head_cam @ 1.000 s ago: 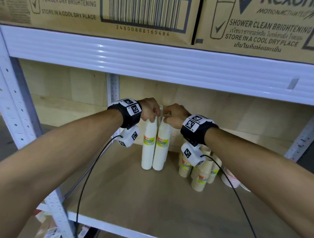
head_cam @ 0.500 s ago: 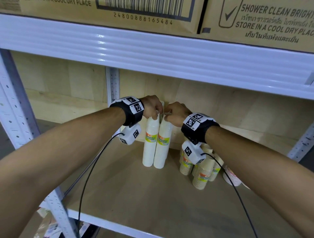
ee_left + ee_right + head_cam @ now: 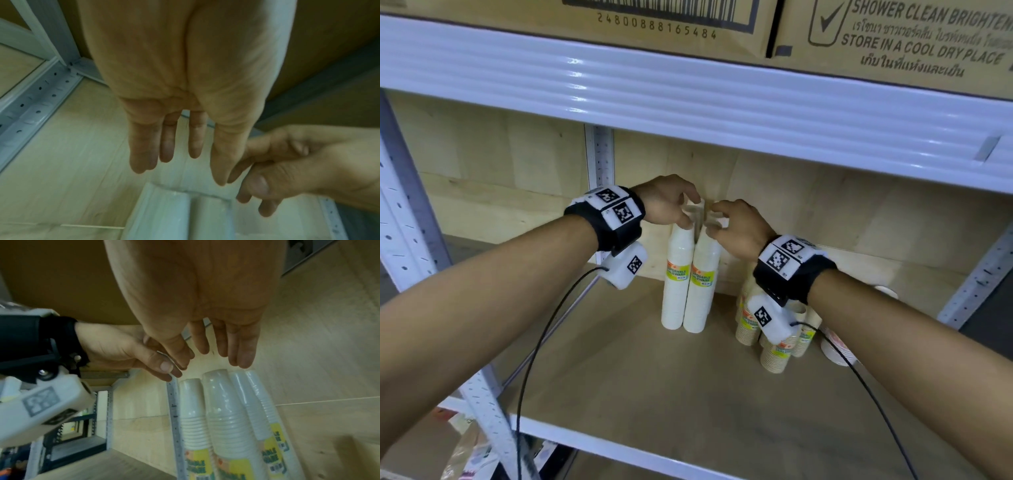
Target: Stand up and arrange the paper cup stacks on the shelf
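So right now both your hands are up at the tops of the white cup stacks (image 3: 690, 277) standing against the back wall of the shelf (image 3: 654, 394). From the head view you see two tall wrapped stacks side by side and touching, upright, each with a yellow and green label about halfway down; the right wrist view shows more of them packed in behind, looks like four, though I can't say for sure how they're lined up. Your left hand (image 3: 666, 204) hangs just over the left stack with fingers (image 3: 166, 146) straight and relaxed, spread a bit, not wrapped around anything. Your right hand (image 3: 739, 228) is just beside it over the right stack, fingers (image 3: 242, 350) also loose and pointing down at the cup tops. Whether your fingertips are actually touching the wrap or just hovering over it, I can't tell from these angles. The two hands are really close, thumbs almost meeting above the gap between the stacks. Off to the right, under your right wrist, there's a bunch of shorter brown cup stacks (image 3: 777, 349) standing near the back corner, and a white cup stack with red print (image 3: 835, 346) lying on its side next to them. Cardboard boxes (image 3: 893, 37) sit on the shelf level above
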Action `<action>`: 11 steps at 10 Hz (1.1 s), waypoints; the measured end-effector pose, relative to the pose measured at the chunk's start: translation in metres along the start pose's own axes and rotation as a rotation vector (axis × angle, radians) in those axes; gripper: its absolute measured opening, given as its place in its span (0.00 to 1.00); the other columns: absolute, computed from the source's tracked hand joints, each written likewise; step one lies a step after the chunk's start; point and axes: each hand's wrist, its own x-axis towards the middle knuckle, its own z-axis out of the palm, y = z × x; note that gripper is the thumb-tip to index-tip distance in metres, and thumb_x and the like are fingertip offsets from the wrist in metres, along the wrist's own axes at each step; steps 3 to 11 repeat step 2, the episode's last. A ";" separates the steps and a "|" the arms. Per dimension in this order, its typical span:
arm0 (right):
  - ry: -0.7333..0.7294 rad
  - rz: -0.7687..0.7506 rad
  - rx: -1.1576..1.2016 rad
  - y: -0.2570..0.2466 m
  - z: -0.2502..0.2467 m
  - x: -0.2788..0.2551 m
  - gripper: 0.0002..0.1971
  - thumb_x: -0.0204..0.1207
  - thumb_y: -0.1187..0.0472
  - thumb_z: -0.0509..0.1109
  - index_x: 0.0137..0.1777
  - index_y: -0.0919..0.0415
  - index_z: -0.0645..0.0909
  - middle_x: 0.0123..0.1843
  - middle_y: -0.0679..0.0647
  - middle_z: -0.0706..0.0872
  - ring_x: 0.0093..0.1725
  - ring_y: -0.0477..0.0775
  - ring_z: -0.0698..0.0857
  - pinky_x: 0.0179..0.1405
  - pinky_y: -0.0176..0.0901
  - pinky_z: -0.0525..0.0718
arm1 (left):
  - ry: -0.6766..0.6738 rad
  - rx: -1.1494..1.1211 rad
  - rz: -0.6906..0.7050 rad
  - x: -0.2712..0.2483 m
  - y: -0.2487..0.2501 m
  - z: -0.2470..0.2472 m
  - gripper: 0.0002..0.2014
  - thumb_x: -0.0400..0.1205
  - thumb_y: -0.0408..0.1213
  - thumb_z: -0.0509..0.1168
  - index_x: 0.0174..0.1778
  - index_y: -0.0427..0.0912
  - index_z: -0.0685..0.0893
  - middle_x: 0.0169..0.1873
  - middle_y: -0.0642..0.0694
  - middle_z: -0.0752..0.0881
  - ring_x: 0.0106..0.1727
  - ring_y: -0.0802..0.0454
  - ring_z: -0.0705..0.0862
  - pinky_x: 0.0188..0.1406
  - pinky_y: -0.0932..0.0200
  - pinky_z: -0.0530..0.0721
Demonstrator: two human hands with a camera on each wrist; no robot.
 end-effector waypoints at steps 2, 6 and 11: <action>-0.015 -0.041 0.188 0.025 0.023 -0.101 0.19 0.81 0.55 0.67 0.72 0.47 0.78 0.58 0.41 0.82 0.55 0.36 0.82 0.60 0.35 0.79 | -0.010 -0.329 0.106 -0.089 0.000 0.026 0.24 0.74 0.48 0.77 0.66 0.63 0.80 0.57 0.57 0.84 0.58 0.61 0.83 0.61 0.58 0.83; -0.015 -0.041 0.188 0.025 0.023 -0.101 0.19 0.81 0.55 0.67 0.72 0.47 0.78 0.58 0.41 0.82 0.55 0.36 0.82 0.60 0.35 0.79 | -0.010 -0.329 0.106 -0.089 0.000 0.026 0.24 0.74 0.48 0.77 0.66 0.63 0.80 0.57 0.57 0.84 0.58 0.61 0.83 0.61 0.58 0.83; -0.015 -0.041 0.188 0.025 0.023 -0.101 0.19 0.81 0.55 0.67 0.72 0.47 0.78 0.58 0.41 0.82 0.55 0.36 0.82 0.60 0.35 0.79 | -0.010 -0.329 0.106 -0.089 0.000 0.026 0.24 0.74 0.48 0.77 0.66 0.63 0.80 0.57 0.57 0.84 0.58 0.61 0.83 0.61 0.58 0.83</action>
